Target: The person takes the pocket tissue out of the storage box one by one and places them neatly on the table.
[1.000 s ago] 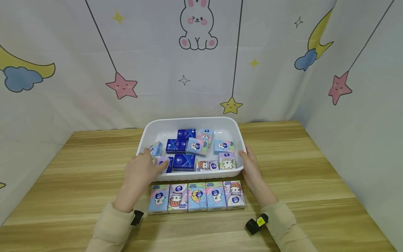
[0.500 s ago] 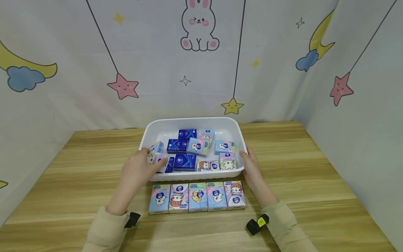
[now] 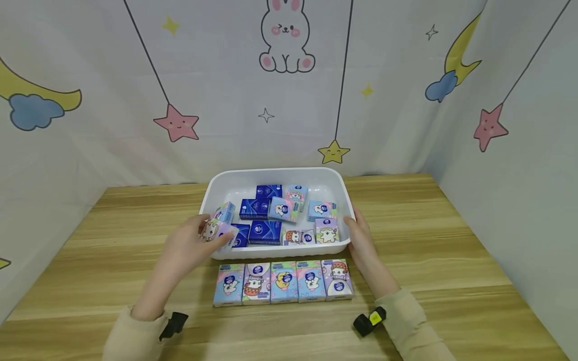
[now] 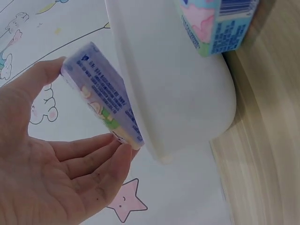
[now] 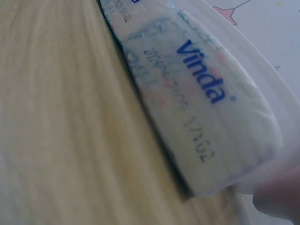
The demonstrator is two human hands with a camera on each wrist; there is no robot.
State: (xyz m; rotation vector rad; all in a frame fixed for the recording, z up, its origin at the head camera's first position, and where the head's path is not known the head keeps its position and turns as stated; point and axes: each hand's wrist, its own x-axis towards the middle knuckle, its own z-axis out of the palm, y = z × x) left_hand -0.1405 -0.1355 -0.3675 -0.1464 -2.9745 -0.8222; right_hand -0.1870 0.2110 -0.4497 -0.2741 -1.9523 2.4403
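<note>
My left hand [image 3: 186, 249] pinches a purple tissue pack [image 4: 104, 93] between thumb and fingertips, over the left front corner of a white plastic bin [image 3: 280, 253]. In the left wrist view the pack is tilted, close beside the bin's wall. My right hand [image 3: 363, 244] grips the bin's right side, thumb at the rim and fingers outside. Inside the bin lie several dark blue packs [image 3: 264, 231] and several pastel cartoon packs [image 3: 282, 209]. A light blue pack [image 3: 224, 212] leans near the left wall, just behind the held one.
A row of several cartoon tissue packs [image 3: 283, 282] lies side by side on the wooden table [image 3: 280, 333], right in front of the bin. In the right wrist view, a pack marked Vinda [image 5: 201, 108] fills the middle. A printed curtain [image 3: 217, 80] hangs behind.
The left hand has drawn back leftward, lifting and tilting the purple pack toward the bin's left front corner. More of a dark blue pack now shows beneath. The right hand keeps its grip.
</note>
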